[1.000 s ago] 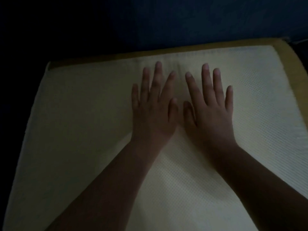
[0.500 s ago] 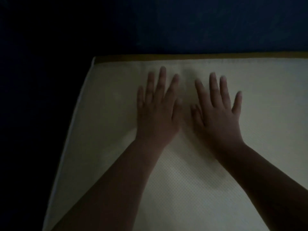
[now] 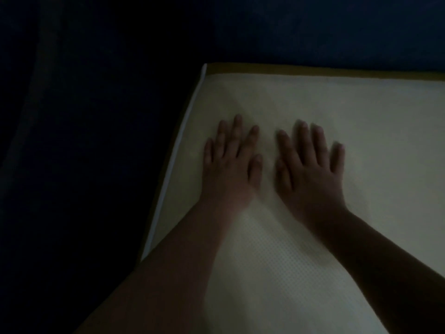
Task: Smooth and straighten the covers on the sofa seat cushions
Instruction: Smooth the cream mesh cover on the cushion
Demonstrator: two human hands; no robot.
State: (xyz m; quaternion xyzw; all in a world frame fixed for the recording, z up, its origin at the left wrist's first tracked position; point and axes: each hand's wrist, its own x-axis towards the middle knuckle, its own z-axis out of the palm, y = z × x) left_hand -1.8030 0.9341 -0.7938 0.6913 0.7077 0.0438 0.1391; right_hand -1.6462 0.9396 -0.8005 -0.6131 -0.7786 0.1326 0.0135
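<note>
Your left hand point(image 3: 228, 165) and right hand point(image 3: 310, 172) both lie flat on the cream cover point(image 3: 373, 153), fingers straight and a little spread, gripping nothing. The thumbs point toward each other with a narrow strip of fabric between them. The cover fills the view from the centre out to 3 o'clock and down to 6 o'clock. Its pale piped edge point(image 3: 179, 155) runs near your left hand at 9 o'clock. A tan strip of the seat cushion point(image 3: 313, 69) shows along the back toward 12 o'clock, where the dark sofa upholstery point(image 3: 313, 27) begins. The light is dim, so I cannot tell whether there are fine creases. A faint diagonal shade from the corner at 11 o'clock toward your left fingers may be a shallow fold. You look to be smoothing this back corner. To do it well, press with your whole palms rather than your fingertips and sweep apart: left hand toward the piping at 9 o'clock, right hand toward 3 o'clock. That pushes slack off the edges instead of bunching it between your thumbs. Keep the pressure even and light enough that the cover does not slide on the cushion, and check that its back edge runs parallel to the tan strip. Then work toward 6 o'clock in overlapping passes.
</note>
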